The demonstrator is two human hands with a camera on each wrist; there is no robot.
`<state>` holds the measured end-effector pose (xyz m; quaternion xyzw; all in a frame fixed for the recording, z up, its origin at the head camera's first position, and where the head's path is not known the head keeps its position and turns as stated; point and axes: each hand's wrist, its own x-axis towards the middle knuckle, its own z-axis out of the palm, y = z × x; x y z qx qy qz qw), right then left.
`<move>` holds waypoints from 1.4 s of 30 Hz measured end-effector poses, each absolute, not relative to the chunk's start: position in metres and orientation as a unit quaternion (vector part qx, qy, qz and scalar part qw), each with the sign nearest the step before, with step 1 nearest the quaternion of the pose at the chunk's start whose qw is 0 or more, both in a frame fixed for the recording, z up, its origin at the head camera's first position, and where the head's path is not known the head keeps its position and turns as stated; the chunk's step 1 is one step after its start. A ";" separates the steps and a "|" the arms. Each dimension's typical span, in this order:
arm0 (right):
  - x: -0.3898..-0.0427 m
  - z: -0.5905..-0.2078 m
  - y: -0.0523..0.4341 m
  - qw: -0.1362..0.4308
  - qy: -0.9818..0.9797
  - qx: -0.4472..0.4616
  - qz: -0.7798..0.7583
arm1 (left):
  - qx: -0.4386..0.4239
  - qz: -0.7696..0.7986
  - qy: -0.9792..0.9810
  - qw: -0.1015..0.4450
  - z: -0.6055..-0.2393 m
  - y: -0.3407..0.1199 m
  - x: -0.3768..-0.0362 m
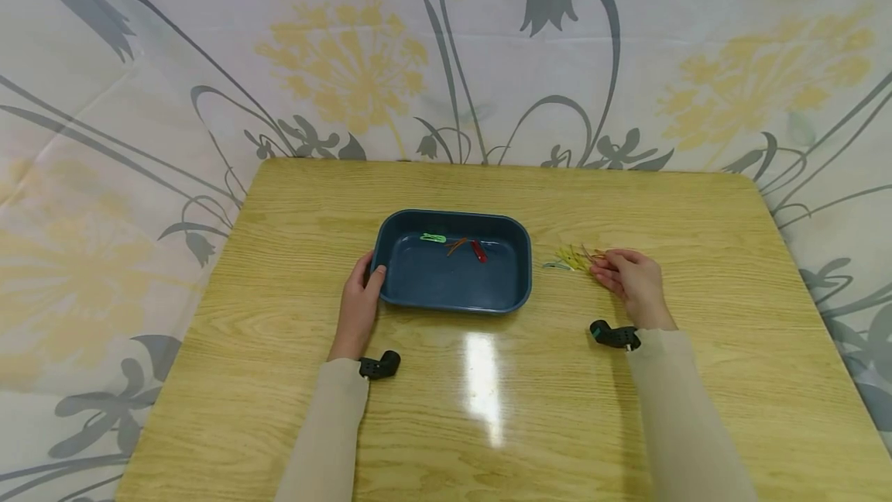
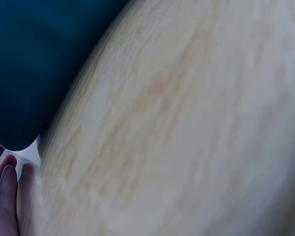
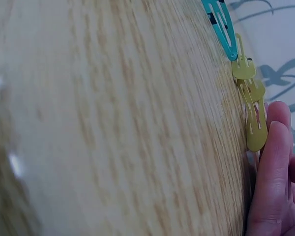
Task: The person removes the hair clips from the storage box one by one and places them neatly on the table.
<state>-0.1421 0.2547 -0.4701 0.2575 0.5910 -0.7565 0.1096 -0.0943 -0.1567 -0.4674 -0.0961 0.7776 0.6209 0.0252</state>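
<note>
On our wooden worktop (image 1: pixel 488 409), before a flowery cloth (image 1: pixel 348 60), our left hand (image 1: pixel 358 304) holds the blue tray (image 1: pixel 453 302), 3 clips inside. Our right hand (image 1: pixel 630 277), fingers loosely bent, touches the yellow hair clips (image 1: pixel 573 258). They might slide away on this shiny top.

no readable text anywhere
</note>
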 end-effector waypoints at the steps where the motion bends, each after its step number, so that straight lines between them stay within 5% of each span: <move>1: -0.142 -0.470 0.255 0.109 0.591 0.256 -0.757 | -0.096 0.621 0.778 0.026 -0.467 -0.157 -0.094; 30: -0.133 -0.469 0.258 0.089 0.551 0.243 -0.794 | -0.090 0.620 0.779 0.022 -0.468 -0.156 -0.095; 42: -0.132 -0.468 0.255 0.085 0.522 0.235 -0.815 | -0.093 0.620 0.779 0.010 -0.500 -0.164 -0.102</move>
